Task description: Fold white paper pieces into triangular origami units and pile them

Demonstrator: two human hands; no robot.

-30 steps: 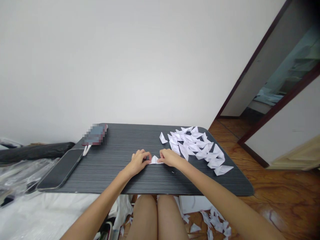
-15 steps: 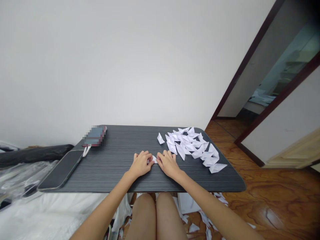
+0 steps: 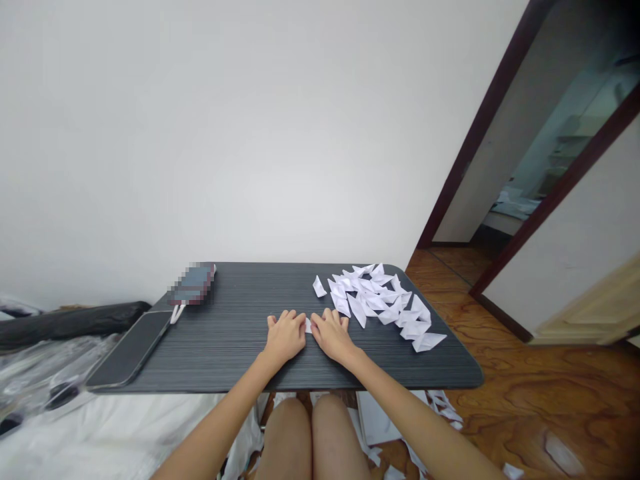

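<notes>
A small white piece of paper (image 3: 308, 326) lies on the dark table near its front, mostly hidden under my fingers. My left hand (image 3: 287, 335) presses on its left end, fingers bent and together. From the other side my right hand (image 3: 332, 332) holds down the right end with curled fingers. Beyond my right hand a single folded paper boat (image 3: 319, 287) stands apart. To its right spreads a heap of similar folded white paper boats (image 3: 373, 293).
The black table (image 3: 240, 293) stands against a white wall. On its left lie a phone (image 3: 131, 350), a white cable (image 3: 177, 313) and a blurred-out object (image 3: 193, 284). Paper scraps (image 3: 445, 408) litter the wooden floor below. A doorway opens at the right.
The view has tilted and shifted slightly. My fingers have moved a little on the paper, with the left hand's fingers now flatter over it. The boats stay where they were.
</notes>
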